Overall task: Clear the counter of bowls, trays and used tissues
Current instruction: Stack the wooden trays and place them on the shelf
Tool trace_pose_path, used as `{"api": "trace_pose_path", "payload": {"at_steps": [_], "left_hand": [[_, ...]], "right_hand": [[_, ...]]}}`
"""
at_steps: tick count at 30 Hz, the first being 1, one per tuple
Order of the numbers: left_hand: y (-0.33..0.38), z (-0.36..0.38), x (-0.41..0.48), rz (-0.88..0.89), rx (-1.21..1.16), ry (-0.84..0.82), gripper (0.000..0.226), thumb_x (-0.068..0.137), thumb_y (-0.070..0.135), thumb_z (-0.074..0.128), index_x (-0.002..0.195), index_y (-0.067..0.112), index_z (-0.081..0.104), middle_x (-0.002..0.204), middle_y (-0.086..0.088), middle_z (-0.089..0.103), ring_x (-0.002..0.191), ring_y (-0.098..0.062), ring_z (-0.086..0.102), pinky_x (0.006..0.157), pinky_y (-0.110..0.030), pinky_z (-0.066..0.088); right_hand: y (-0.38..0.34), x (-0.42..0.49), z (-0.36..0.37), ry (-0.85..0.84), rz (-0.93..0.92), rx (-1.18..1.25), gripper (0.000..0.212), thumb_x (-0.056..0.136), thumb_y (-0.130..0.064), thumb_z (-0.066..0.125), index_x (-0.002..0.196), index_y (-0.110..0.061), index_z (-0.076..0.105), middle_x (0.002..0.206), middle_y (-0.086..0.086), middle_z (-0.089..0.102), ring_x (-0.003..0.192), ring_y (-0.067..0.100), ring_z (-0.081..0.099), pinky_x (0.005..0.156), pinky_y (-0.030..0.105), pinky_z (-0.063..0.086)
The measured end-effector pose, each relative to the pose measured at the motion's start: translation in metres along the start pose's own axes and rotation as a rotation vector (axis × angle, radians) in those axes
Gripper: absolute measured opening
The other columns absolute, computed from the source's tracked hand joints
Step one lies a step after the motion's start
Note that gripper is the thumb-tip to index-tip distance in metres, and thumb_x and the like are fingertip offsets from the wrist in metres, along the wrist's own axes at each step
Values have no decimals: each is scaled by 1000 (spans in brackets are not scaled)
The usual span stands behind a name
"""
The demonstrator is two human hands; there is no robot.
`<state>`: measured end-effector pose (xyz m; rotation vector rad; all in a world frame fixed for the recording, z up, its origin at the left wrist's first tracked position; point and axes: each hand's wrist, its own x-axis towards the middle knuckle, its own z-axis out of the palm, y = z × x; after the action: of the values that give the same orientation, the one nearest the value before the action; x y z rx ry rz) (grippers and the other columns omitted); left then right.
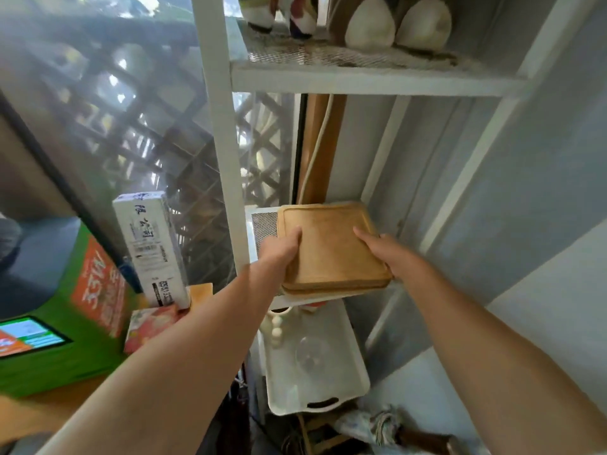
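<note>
A small stack of square wooden trays (331, 247) lies on the mesh middle shelf (262, 221) of a white metal rack, its front edge sticking out past the shelf. My left hand (282, 249) grips the stack's left edge, thumb on top. My right hand (387, 254) holds the right edge, fingers on the top tray's rim. Both arms reach forward from below.
A white plastic tray (348, 389) with a clear glass (310, 353) sits on the shelf below. Plush toys (371, 24) stand on the top shelf. To the left are a white carton (151, 251), a pink box (147, 326) and a green box (65, 323). A grey wall closes the right.
</note>
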<state>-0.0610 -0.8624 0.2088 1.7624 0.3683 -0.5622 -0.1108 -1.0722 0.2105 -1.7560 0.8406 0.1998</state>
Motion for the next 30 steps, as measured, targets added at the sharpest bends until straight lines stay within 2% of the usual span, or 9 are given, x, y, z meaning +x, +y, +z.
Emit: {"api": "trace_pose_path", "payload": {"at_steps": [5,9,10,12,15,17,19,25,30], "left_hand": [[2,3,3,6,19,69,59,90,49,56,127,3,50,115,-14,61,106,-33,59,97,-46,49],[7,6,0,36,76,108,29,94,32,53,109,8,46,85,-7,51,93,-30,55,87,-40,50],[7,6,0,44,98,111,28,95,30,52,108,6,45,86,-7,52,94,-30,55,88,-41,51],[7,6,2,62,165,124,38,96,30,52,117,-1,49,105,-15,57,101,-33,58,94,-45,51],[7,5,2,79,254,164,33,97,33,51,113,4,51,126,-20,53,108,-36,56,97,-49,49],[6,4,2,79,286,177,29,98,32,50,111,6,51,127,-20,52,115,-37,52,100,-49,46],[4,3,2,89,321,201,33,99,30,48,117,3,52,128,-21,51,119,-37,49,100,-48,45],[-1,5,0,113,356,241,42,102,29,43,129,-2,49,135,-22,43,118,-35,48,102,-43,42],[-6,8,-6,144,360,267,42,103,31,42,131,0,48,139,-21,39,123,-34,42,103,-41,38]], "right_hand": [[-1,19,2,-21,1,-14,83,79,-67,66,138,-13,45,113,7,59,106,30,58,98,49,49],[-6,25,1,2,-13,-44,80,84,-61,65,140,-8,42,96,0,53,93,24,53,83,39,47],[-8,25,1,3,-12,-52,80,85,-59,64,141,-8,41,99,1,52,92,23,52,80,38,45],[-12,25,1,-15,-7,-81,77,87,-58,62,142,-8,40,108,5,52,94,24,52,78,37,45],[-14,25,2,-47,-17,-117,71,91,-58,57,140,-9,42,124,10,56,108,29,56,88,43,49],[-15,26,3,-66,-26,-136,67,94,-55,55,140,-8,43,131,13,56,116,32,56,100,48,47],[-16,26,5,-83,-22,-146,64,96,-51,53,140,-7,43,131,14,56,118,32,56,103,50,45],[-13,29,12,-57,-35,-169,57,100,-44,48,141,-6,42,136,16,54,124,35,53,106,54,43],[-11,27,14,13,-92,-227,54,98,-44,52,137,-8,46,134,14,56,121,34,54,104,52,45]]}}
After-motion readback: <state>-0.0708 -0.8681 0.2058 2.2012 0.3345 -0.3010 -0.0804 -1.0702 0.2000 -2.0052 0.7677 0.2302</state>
